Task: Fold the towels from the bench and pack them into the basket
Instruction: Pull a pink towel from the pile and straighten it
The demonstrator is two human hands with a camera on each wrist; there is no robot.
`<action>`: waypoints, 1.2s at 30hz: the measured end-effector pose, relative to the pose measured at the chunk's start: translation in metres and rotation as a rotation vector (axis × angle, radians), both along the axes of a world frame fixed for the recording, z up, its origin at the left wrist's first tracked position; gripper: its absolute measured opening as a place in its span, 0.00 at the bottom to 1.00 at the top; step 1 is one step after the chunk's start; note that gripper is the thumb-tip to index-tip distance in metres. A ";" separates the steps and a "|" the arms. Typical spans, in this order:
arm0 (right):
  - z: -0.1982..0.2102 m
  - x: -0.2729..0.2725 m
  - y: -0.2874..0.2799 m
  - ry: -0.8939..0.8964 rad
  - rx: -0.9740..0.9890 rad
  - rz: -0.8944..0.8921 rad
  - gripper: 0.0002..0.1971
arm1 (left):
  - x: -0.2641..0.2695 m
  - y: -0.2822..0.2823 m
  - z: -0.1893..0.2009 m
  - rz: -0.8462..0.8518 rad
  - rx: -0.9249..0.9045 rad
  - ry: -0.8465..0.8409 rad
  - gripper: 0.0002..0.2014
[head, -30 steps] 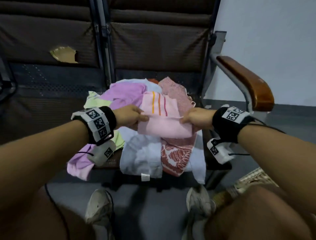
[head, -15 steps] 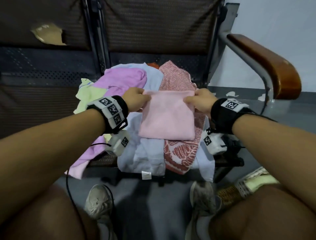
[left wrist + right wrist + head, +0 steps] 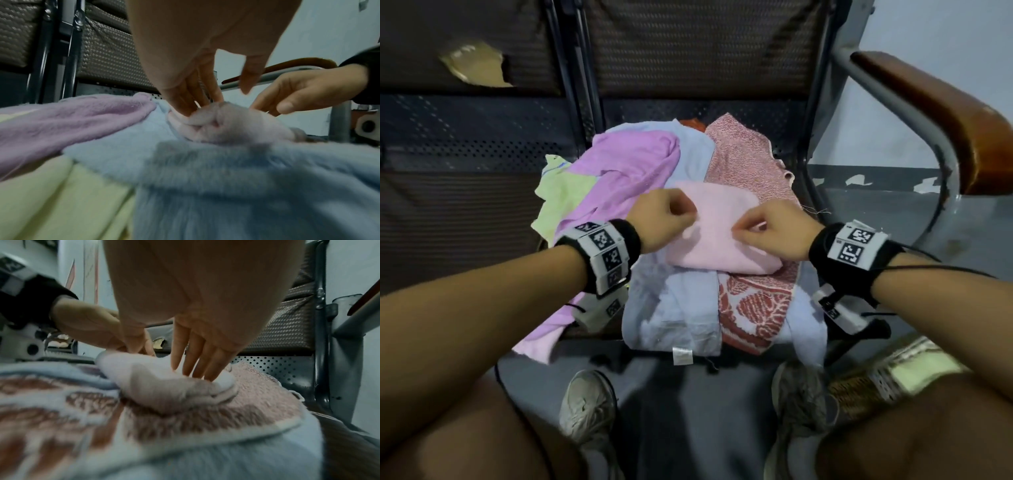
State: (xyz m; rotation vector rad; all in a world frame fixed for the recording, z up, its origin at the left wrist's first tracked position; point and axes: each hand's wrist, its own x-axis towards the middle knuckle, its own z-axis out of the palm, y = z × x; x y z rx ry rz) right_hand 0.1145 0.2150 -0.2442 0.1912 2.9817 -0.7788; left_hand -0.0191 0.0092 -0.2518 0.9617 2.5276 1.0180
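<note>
A folded pale pink towel [image 3: 722, 236] lies on top of the towel pile on the bench seat. My left hand [image 3: 666, 217] presses its left edge with straight fingers [image 3: 185, 104], the thumb held free above. My right hand [image 3: 768, 229] presses the right side, fingers [image 3: 197, 368] straight and pointing down into the cloth. Under it lie a purple towel [image 3: 626, 171], a light blue towel [image 3: 671, 308], a red patterned towel [image 3: 753, 305], a speckled red towel [image 3: 743, 157] and a yellow-green one [image 3: 565, 195]. The woven basket [image 3: 859, 387] stands on the floor at lower right, with a pale green towel [image 3: 921, 368] in it.
The bench's wooden armrest [image 3: 945, 109] and its grey metal support [image 3: 941, 178] rise to the right of the pile. The dark padded backrest [image 3: 688, 51] stands behind. My shoes [image 3: 589, 407] and knees are in front of the seat, the right knee partly covering the basket.
The pink towel, held up with its stripes showing, was folded over and laid on the pile. Both hands moved inward and now press it flat.
</note>
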 end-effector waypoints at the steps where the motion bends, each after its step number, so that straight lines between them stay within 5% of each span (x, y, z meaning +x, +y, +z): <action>1: -0.003 0.005 -0.001 -0.061 0.045 0.036 0.24 | 0.007 -0.006 -0.002 -0.076 -0.037 -0.045 0.11; 3: -0.009 0.013 -0.001 -0.159 0.183 0.086 0.39 | 0.018 -0.017 -0.010 -0.170 -0.173 -0.061 0.24; 5: -0.017 0.018 -0.002 -0.207 0.269 0.119 0.45 | 0.025 -0.023 -0.017 -0.181 -0.235 -0.073 0.31; 11: -0.009 0.021 -0.004 -0.062 0.148 0.068 0.12 | 0.020 -0.025 -0.014 -0.146 -0.126 0.124 0.10; 14: 0.007 0.025 0.002 -0.016 0.023 0.038 0.09 | 0.013 -0.026 -0.004 -0.124 -0.053 0.053 0.01; 20: 0.007 0.023 0.012 -0.118 -0.363 -0.152 0.17 | 0.003 -0.021 -0.005 -0.029 0.063 -0.091 0.12; 23: -0.006 0.019 0.012 -0.133 -0.303 -0.170 0.10 | 0.004 -0.013 -0.014 0.084 -0.020 -0.129 0.16; 26: -0.014 0.016 0.011 -0.119 -0.221 -0.184 0.13 | 0.006 -0.012 -0.016 0.159 -0.283 -0.161 0.32; 30: -0.017 0.011 0.008 -0.165 -0.066 -0.217 0.16 | 0.010 -0.012 -0.013 0.181 -0.334 -0.592 0.45; 33: -0.013 0.010 0.005 -0.217 0.019 -0.207 0.18 | 0.011 -0.007 -0.007 0.160 -0.239 -0.603 0.37; 36: -0.005 0.011 0.004 -0.257 0.096 -0.188 0.16 | 0.020 0.002 0.003 0.218 0.051 -0.530 0.24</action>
